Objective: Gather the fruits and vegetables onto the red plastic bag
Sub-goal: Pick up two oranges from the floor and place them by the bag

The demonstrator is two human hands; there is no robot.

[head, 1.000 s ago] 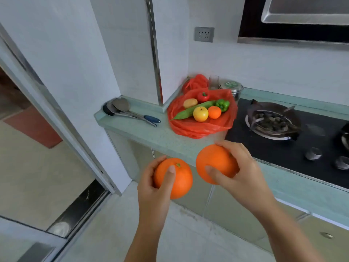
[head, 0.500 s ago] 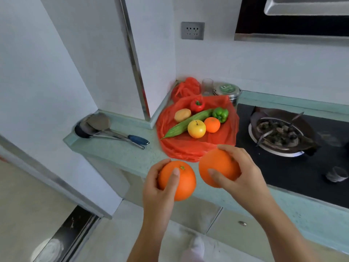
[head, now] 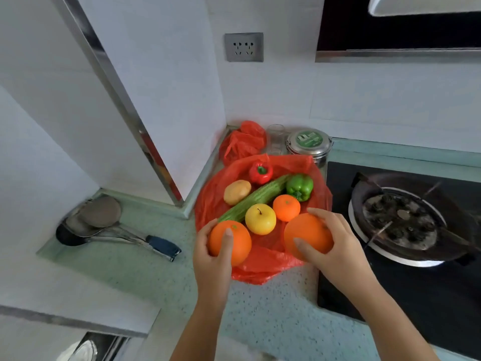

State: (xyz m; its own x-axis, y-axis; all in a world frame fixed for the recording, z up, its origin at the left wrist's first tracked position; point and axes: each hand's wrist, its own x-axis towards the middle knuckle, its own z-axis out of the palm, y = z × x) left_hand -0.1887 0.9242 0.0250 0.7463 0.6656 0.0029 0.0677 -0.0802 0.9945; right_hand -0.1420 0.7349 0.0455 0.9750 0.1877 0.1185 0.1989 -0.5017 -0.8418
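Over the red bag (head: pixel 263 264), both hands (head: pixel 213 259) each grip an orange (head: pixel 230 242).

I'm seeing the red plastic bag (head: pixel 263 264) lying thin, crinkled and glossy. The left orange (head: pixel 242 238) and the right orange (head: pixel 309 230) are looking smooth with a soft sheen. The surface (head: pixel 260 313) is showing as pale green speckled stone, polished. The hob (head: pixel 429 295) is gleaming like black glass; the tin (head: pixel 308 140) and the ladles (head: pixel 100 217) are shining as bare metal.
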